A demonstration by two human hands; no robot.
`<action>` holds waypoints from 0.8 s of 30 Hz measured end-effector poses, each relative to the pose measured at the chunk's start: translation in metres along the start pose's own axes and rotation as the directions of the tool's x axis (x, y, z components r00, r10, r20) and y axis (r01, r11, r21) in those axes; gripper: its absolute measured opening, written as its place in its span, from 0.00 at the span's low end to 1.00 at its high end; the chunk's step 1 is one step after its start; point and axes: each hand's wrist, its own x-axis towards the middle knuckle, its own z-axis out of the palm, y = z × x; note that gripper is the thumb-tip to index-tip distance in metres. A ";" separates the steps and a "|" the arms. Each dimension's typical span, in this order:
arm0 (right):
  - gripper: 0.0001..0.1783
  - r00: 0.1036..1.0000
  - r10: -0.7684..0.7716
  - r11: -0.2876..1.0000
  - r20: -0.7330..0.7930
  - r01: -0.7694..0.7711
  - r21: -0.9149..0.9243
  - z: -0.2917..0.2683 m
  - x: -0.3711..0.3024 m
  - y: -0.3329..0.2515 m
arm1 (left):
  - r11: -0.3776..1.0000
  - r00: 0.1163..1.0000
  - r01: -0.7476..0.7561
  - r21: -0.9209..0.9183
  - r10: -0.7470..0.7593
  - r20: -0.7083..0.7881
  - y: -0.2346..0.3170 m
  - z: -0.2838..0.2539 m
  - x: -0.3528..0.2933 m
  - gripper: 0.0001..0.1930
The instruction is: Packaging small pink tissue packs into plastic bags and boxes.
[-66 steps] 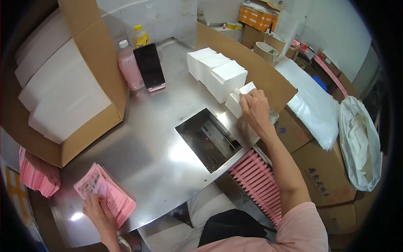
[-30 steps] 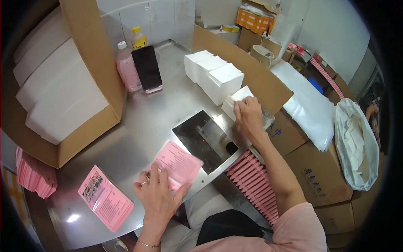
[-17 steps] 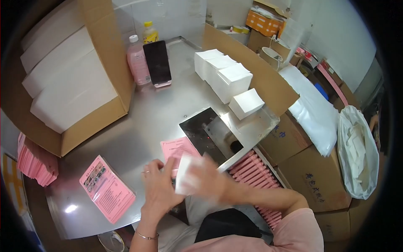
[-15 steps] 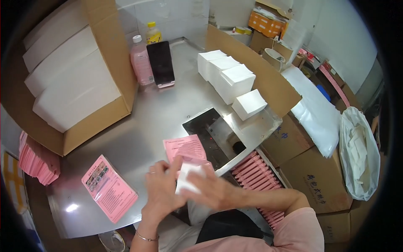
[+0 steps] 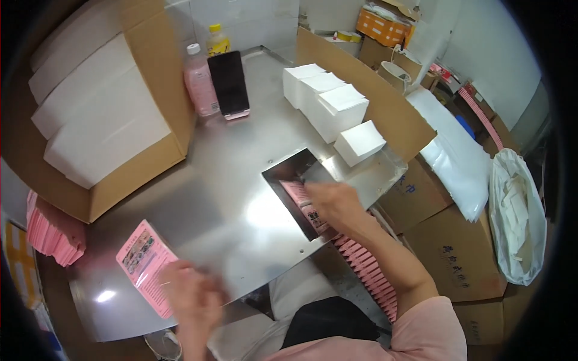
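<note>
My right hand (image 5: 334, 204) is over the dark rectangular opening (image 5: 282, 175) in the metal tabletop. Its curled fingers grip the edge of a pink printed packet (image 5: 296, 194), which lies slanted across that opening; part of the packet is hidden behind the hand. Off to the left, my left hand (image 5: 194, 295) is smeared by motion at the lower right edge of a stack of pink printed wrappers (image 5: 144, 256). Whether its fingers hold anything is not visible.
White paper stacks (image 5: 325, 102) line a cardboard flap at the back right. An open carton (image 5: 171, 147) full of white bundles stands left. A phone (image 5: 229, 87) leans by two bottles. Rows of pink packets (image 5: 367, 265) sit below the table's right edge.
My hands have parted from the white tissue they held together. The right moved up and right to the opening with a pink packet; the left moved down-left to the wrapper stack.
</note>
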 end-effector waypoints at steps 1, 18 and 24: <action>0.10 0.957 -0.011 0.995 -0.291 0.038 0.088 -0.013 0.000 -0.004 | 0.991 0.981 0.121 0.059 -0.111 -0.157 -0.025 -0.011 -0.015 0.11; 0.09 0.831 0.039 0.989 -0.554 -0.111 -0.095 -0.010 0.016 0.111 | 0.980 0.958 -0.172 -0.101 0.190 0.213 0.037 0.074 0.037 0.10; 0.07 0.849 0.004 0.991 -0.529 -0.076 -0.114 -0.013 0.017 0.106 | 0.987 0.983 -0.157 0.041 0.152 0.107 0.040 0.078 0.035 0.08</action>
